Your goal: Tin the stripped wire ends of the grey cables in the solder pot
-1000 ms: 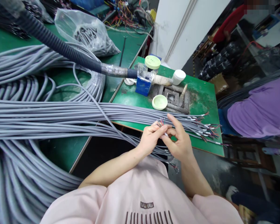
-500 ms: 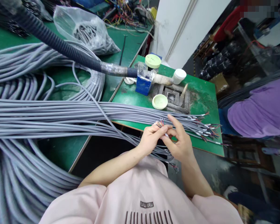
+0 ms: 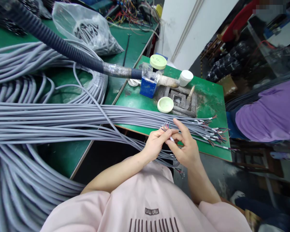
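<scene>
My left hand (image 3: 154,143) pinches the thin coloured wires (image 3: 165,126) at the end of a cable, which fan out above its fingertips. My right hand (image 3: 186,149) grips the same cable end lower down, thumb and fingers closed around its white sleeve (image 3: 171,139), with the index finger raised. The two hands meet in front of my chest. Behind them a thick bundle of grey cables (image 3: 125,117) runs across the bench, its stripped ends (image 3: 215,133) lying to the right. More grey cables (image 3: 164,156) hang below my hands.
A small pale green dish (image 3: 165,105) stands beside a soldering pot (image 3: 178,99). A white cup (image 3: 185,78), a green-lidded jar (image 3: 158,62) and a blue box (image 3: 148,87) sit behind. A black hose (image 3: 70,54) crosses above the coiled cables (image 3: 26,180). Another person (image 3: 270,111) is at the right.
Both hands stay almost in place on the cable end. The wires between my left fingertips have shifted slightly; the whole view moves a little.
</scene>
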### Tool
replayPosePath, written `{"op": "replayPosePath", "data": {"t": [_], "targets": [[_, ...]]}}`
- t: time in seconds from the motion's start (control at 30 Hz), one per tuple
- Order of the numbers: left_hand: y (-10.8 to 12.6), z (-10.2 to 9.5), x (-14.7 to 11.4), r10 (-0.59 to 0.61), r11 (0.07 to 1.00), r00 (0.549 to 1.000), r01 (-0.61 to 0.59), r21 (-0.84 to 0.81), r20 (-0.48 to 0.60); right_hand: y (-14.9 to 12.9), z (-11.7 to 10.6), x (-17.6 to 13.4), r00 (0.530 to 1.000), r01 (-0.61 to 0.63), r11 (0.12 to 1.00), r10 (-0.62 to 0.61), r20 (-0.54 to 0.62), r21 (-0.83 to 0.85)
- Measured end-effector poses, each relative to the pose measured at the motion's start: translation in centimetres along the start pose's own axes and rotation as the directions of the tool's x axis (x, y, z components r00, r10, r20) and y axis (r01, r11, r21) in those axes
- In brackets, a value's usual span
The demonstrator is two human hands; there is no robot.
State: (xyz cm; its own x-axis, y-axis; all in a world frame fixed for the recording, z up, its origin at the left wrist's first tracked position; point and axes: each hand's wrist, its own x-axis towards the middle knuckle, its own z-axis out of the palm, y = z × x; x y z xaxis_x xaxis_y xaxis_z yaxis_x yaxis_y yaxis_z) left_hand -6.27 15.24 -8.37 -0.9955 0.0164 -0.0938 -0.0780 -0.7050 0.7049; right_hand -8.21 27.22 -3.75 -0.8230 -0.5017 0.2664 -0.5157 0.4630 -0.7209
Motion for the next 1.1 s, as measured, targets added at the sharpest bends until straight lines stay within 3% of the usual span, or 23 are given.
{"op": "replayPosePath", "data": {"t": [0.73,0.87,1.1], "targets": [[-0.2,-0.4,0.0,0.065,0.986,0.997,-0.059,0.156,-0.037,0.3,-0.2,-0.2,0.999,-0.036,0.999,0.035,0.031,0.022],[0.2,-0.2,0.1,0.099,0.969,0.994,-0.088,0.229,-0.039,0.7,0.0,-0.5,0.989,-0.147,0.969,0.145,0.025,0.200],[1.1,0.4,0.3,0.208,0.952,0.978,-0.196,0.237,-0.025,0.8,0.2,-0.2,0.950,-0.281,0.785,0.311,0.041,0.552]]}}
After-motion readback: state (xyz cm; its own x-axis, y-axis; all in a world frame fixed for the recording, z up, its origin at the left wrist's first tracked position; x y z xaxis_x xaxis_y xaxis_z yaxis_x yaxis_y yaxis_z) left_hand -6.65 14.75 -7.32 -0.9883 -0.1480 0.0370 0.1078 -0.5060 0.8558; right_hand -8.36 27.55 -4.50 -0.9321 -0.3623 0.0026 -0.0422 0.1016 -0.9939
